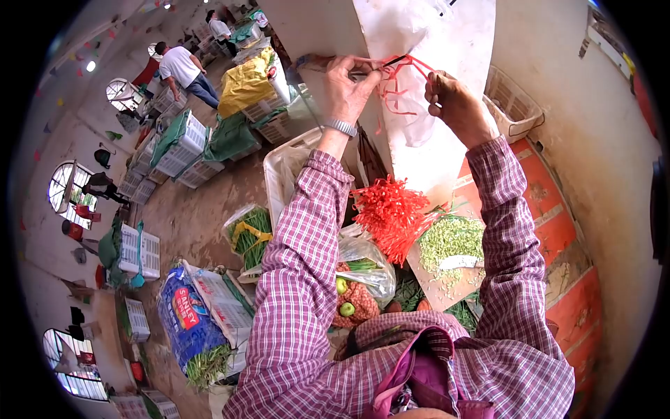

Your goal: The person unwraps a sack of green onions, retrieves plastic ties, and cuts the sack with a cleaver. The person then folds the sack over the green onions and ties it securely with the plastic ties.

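Left hand (349, 85) was pinching red ribbon (421, 65) near a dark thin item (396, 61); right hand (453, 105) pinched another stretch. Ribbon up and drawn out between the 2 hands, strands loose, no closed knot visible; remainder unclear. Red strip bundle (391, 213) sat below both, chopped greens (450, 241) below right. Fingertip contact and strand ends hard to make out.

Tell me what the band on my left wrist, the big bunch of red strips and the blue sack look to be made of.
Wristband: probably metal, going by its silvery-grey sheen.
Red strips: likely thin plastic, smooth and slightly glossy; they lie in narrow, curling ribbons.
Blue sack: seemingly printed plastic, perhaps woven, with creases and shiny highlights.
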Demonstrator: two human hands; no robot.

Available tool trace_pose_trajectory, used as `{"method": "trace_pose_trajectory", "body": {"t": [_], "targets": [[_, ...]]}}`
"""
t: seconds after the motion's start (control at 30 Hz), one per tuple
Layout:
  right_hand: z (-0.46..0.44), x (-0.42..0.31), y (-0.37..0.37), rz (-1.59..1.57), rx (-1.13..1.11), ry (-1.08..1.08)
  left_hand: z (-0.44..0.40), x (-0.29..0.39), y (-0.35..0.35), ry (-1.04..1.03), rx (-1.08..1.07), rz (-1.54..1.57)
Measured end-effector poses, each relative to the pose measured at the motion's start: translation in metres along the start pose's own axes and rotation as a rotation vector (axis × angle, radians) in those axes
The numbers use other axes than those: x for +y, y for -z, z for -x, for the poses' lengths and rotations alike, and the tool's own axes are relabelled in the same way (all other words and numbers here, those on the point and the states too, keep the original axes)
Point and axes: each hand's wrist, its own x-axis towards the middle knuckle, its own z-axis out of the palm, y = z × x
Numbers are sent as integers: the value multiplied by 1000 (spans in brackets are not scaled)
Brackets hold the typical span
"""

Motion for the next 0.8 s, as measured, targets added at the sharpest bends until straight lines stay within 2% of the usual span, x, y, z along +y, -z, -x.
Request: {"method": "trace_pose_trajectory", "body": {"t": [0.03,0.07,0.2,0.27,0.4,0.47,0.53,0.6,0.67,0.77,0.8], "targets": [[7,1,1,-5,-86,1,-2,-1,0,-29,2,-36],[15,1,1,-5,-79,0,0,-1,0,-27,-3,-33],[38,-14,-13,161,-7,37,1,4,2,-15,-20,-51],[38,-13,-20,270,128,139,0,5,2,35,-22,-29],[14,-13,-20,-78,-7,344,1,5,1,32,-14,-55],[19,-21,-24,-186,77,380,2,12,4,19,-21,-98],[41,-39,-22,-339,-286,458,2,11,3,12,-20,-138],[84,-49,-33,-283,-169,524,1,2,0,64,-14,-38],[116,-55,-31,-220,-290,567,1,-4,-2,55,-17,8],[145,-62,-20,-196,-221,530,5,1,-1,126,-6,117],[152,-61,-22,-218,-121,495,8,4,-1,129,6,124]]}}
